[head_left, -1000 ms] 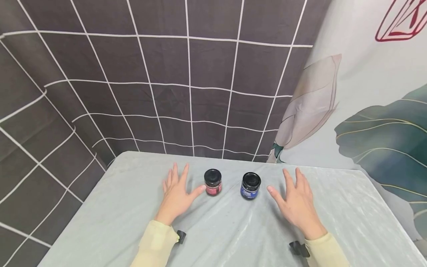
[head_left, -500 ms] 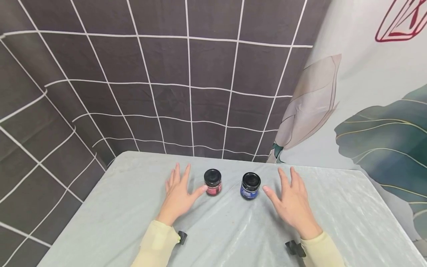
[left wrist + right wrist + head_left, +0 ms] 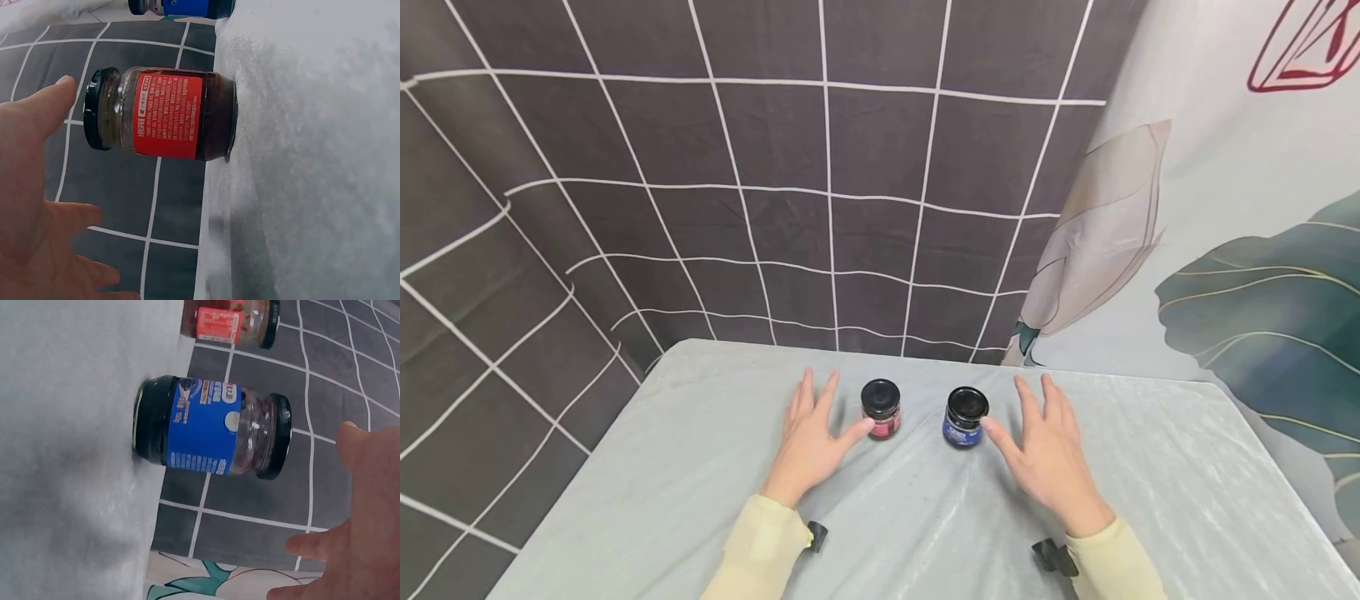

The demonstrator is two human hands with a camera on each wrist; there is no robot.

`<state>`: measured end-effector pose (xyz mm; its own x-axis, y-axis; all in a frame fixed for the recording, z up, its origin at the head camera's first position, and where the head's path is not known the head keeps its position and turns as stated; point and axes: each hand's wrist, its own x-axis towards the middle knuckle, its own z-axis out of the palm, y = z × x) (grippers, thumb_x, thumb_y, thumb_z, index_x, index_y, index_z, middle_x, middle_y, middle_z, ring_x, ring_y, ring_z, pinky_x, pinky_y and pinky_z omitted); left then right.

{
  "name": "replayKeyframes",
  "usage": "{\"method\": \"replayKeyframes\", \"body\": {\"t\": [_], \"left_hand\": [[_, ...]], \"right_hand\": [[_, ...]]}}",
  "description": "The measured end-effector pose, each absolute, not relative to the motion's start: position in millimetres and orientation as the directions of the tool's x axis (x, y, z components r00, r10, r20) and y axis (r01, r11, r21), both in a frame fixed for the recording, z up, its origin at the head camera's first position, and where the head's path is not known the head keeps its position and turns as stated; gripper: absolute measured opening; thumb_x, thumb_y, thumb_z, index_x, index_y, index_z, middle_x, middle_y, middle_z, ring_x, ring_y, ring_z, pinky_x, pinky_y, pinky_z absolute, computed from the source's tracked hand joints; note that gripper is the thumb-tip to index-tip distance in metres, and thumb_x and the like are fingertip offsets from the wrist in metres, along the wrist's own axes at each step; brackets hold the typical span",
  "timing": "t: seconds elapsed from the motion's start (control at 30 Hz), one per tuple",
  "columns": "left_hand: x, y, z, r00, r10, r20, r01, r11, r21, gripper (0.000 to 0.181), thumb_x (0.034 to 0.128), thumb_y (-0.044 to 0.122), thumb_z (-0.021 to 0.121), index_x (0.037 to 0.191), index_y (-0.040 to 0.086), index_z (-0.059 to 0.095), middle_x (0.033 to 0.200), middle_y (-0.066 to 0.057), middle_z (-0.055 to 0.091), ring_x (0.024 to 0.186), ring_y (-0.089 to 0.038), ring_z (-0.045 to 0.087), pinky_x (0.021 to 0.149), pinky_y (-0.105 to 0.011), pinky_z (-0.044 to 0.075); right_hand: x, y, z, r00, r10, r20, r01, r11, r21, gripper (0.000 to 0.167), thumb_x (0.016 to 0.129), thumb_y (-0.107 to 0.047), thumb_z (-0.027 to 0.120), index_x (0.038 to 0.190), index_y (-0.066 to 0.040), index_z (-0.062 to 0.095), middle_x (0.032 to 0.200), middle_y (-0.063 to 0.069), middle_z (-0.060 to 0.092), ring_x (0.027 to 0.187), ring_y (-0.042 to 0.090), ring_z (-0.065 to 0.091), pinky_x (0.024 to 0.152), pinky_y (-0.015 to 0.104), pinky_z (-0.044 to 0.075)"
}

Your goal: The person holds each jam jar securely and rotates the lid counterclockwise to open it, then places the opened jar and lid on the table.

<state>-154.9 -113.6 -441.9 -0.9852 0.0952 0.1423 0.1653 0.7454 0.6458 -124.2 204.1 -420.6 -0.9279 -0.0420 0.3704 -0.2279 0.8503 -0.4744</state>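
Observation:
Two small glass jars with black lids stand upright, a short gap between them. The left jar (image 3: 881,408) has a red label, plain in the left wrist view, where the red-labelled jar (image 3: 167,115) holds dark contents. A blue label wraps the right jar (image 3: 966,418); close up, this blue-labelled jar (image 3: 203,428) shows in the right wrist view. My left hand (image 3: 811,446) is spread beside the red jar, thumb overlapping it in the head view but apart in the wrist view. With fingers spread, my right hand (image 3: 1047,458) hovers beside the blue jar, holding nothing.
A pale grey cloth (image 3: 917,533) with light creases covers the table. Behind it hangs a dark curtain (image 3: 775,233) with a white grid. On the right is a white curtain (image 3: 1232,275) with leaf prints.
Both hands have moved inward, closer to the jars; the right hand travelled left and the left hand slightly right. The jars stand in the same places.

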Motion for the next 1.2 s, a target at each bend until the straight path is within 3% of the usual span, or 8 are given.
{"method": "replayKeyframes", "body": {"t": [0.53,0.87,1.2], "left_hand": [[-156,-110,-446,-0.987,0.085,0.138,0.156,0.738,0.656,0.097,0.086,0.071,0.061,0.16,0.017,0.027,0.166,-0.022,0.003,0.151,-0.045,0.007,0.118,-0.061,0.012],[-157,-105,-447,-0.989,0.072,0.129,0.142,0.709,0.691,0.096,0.0855,0.069,0.064,0.159,0.017,0.03,0.168,-0.015,0.007,0.15,-0.046,0.014,0.116,-0.063,0.021],[-157,-100,-450,-0.988,0.066,0.139,0.145,0.708,0.691,0.096,0.0849,0.068,0.065,0.159,0.016,0.032,0.167,-0.017,0.012,0.149,-0.044,0.019,0.115,-0.062,0.025]], "right_hand": [[-127,196,-420,-0.914,-0.055,0.402,-0.252,0.853,-0.456,0.077,0.095,-0.046,0.064,0.148,0.005,0.04,0.153,0.04,0.023,0.139,0.056,0.024,0.107,0.07,0.023],[-128,189,-417,-0.905,-0.07,0.419,-0.277,0.844,-0.458,0.072,0.095,-0.043,0.065,0.147,0.002,0.043,0.153,0.039,0.024,0.14,0.055,0.025,0.108,0.069,0.023],[-128,185,-418,-0.913,-0.069,0.401,-0.268,0.844,-0.465,0.071,0.095,-0.043,0.065,0.148,-0.002,0.043,0.152,0.039,0.025,0.14,0.054,0.026,0.106,0.07,0.025]]}}
